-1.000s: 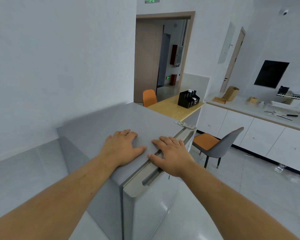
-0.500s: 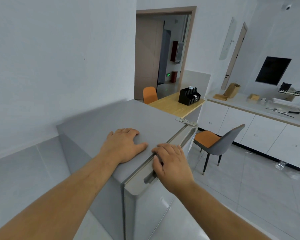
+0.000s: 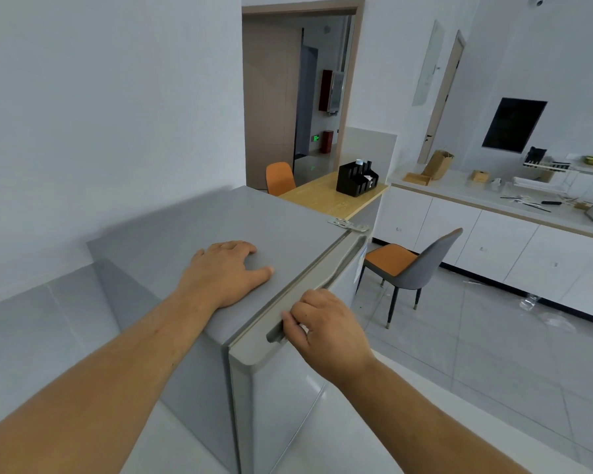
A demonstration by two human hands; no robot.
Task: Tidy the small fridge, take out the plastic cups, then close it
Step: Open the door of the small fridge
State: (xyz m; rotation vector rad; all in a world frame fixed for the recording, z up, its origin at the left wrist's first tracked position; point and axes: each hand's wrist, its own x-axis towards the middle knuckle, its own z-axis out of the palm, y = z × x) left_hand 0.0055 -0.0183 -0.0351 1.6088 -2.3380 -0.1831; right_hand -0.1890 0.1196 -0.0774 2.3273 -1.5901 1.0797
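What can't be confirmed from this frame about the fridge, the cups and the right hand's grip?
- Fridge interior and any plastic cups: hidden in the head view behind the barely opened door.
- Right hand fingertips: curled into the door's top handle recess, so grip depth is unseen.
- Fridge base: cut off by the bottom edge.
- Small items on the far counter: too small to identify.
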